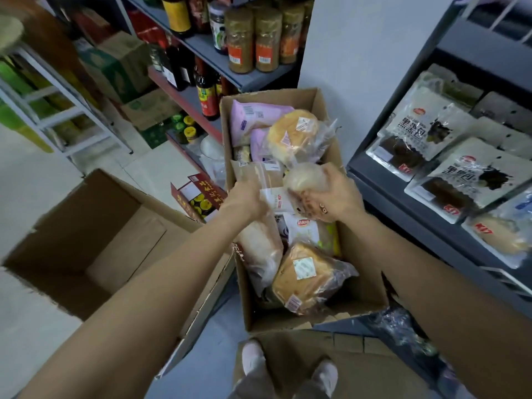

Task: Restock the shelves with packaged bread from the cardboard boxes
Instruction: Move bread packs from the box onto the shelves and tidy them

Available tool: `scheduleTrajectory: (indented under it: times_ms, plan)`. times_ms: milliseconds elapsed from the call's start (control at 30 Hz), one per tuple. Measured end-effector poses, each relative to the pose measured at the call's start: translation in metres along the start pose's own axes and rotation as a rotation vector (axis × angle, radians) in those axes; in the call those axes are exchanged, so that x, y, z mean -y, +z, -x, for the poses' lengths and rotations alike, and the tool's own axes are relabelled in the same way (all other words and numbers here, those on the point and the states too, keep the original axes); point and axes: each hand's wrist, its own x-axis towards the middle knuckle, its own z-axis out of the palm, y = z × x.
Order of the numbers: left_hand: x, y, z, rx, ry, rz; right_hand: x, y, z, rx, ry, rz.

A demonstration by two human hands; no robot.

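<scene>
The bread shelf (449,156) fills the frame from two to four o'clock, a dark sloped rack already carrying flat white-and-black packets (426,131) and one pale loaf pack (501,234) at its near end. An empty cardboard box (86,234) gapes at nine o'clock. The full cardboard box (290,321) sits at centre, long axis running from six towards twelve, packed with wrapped bread: a round bun (293,133) at its far end, a square loaf (305,275) at its near end, lilac packets (250,119) at eleven o'clock.

The right hand (334,194) hovers over the box's middle, fingers curled around a clear-wrapped pale bun (306,180) that juts out towards eleven o'clock from the palm. The left hand (247,197) reaches in beside it, fingers curled down among the packs onto what looks like a long pale loaf pack (259,249), though blur hides how firm that grip is. That pack's long axis runs roughly six to twelve, down along the box's left wall.

The shelf lies at three o'clock from both hands, and the right hand is the nearer one, so its bun is likely placed first with a short swing rightwards; the left would have to cross over the box.
</scene>
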Motion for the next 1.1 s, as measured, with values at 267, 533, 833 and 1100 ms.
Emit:
scheduleTrajectory:
  times_ms: [267, 533, 833, 1100]
  plan:
    - [-0.039, -0.049, 0.028, -0.191, 0.383, 0.200, 0.005, -0.080, 0.040, -0.048, 0.210, -0.842]
    - [-0.135, -0.080, 0.114, -0.283, 0.783, 0.144, 0.004, -0.186, 0.111, -0.080, -0.029, -0.421]
    - [-0.276, -0.039, 0.272, -0.488, 1.159, 0.099, -0.082, -0.326, 0.284, -0.262, -0.126, -0.271]
    - [-0.396, 0.012, 0.414, -0.519, 1.194, 0.478, -0.205, -0.425, 0.434, -0.630, 0.094, -0.567]
